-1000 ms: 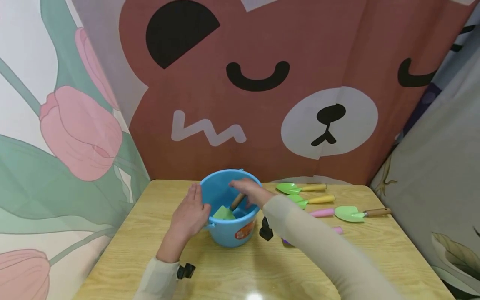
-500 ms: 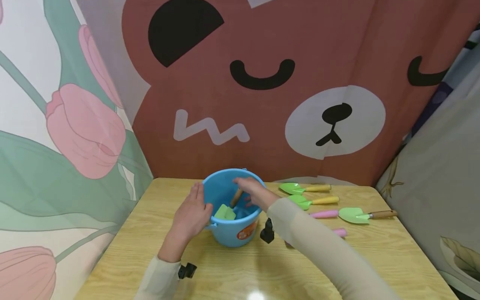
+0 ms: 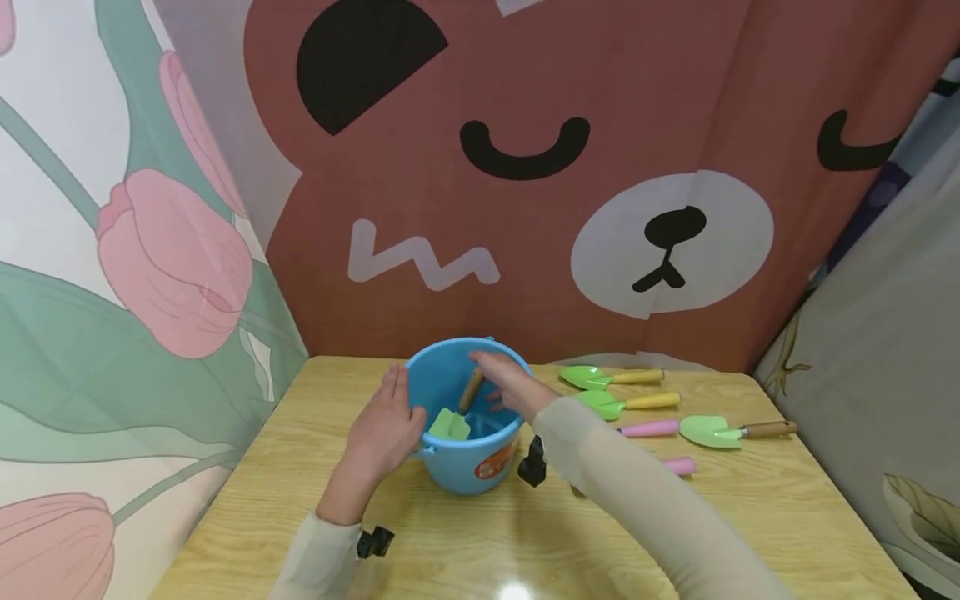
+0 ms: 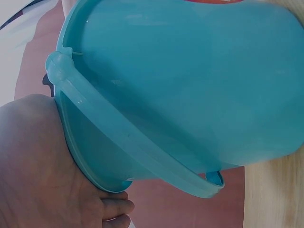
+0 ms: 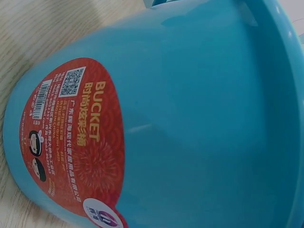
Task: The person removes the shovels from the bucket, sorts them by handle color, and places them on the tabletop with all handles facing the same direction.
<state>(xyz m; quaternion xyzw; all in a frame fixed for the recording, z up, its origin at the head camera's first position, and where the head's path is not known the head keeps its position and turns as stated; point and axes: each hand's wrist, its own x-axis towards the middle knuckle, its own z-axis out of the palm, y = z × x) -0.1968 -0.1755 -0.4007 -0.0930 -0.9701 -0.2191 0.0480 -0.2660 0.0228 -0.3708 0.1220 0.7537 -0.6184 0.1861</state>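
A light blue bucket [image 3: 472,467] stands upright on the table, its red label [image 5: 76,133] filling part of the right wrist view. Inside it a small garden shovel [image 3: 450,425] with a green blade leans, brown wooden handle upward. My left hand [image 3: 382,429] lies along the bucket's left rim with fingers straight; in the left wrist view the palm is against that rim, near the hanging blue handle [image 4: 128,137]. Over the right rim reaches my right hand [image 3: 510,385], fingers loosely spread inside the bucket beside the shovel's handle. The right wrist view does not show this hand.
To the right on the wooden table [image 3: 720,517] lie two green trowels with yellow handles [image 3: 637,377], a green trowel with a brown handle [image 3: 711,432] and a pink handle [image 3: 651,428]. Another pink handle [image 3: 678,466] shows past the right sleeve. A bear-print curtain [image 3: 525,250] hangs behind.
The right hand's fingers have come away from the shovel, whose handle now stands apart from them, tipped further back. The left hand keeps its place on the rim. The view has shifted slightly.
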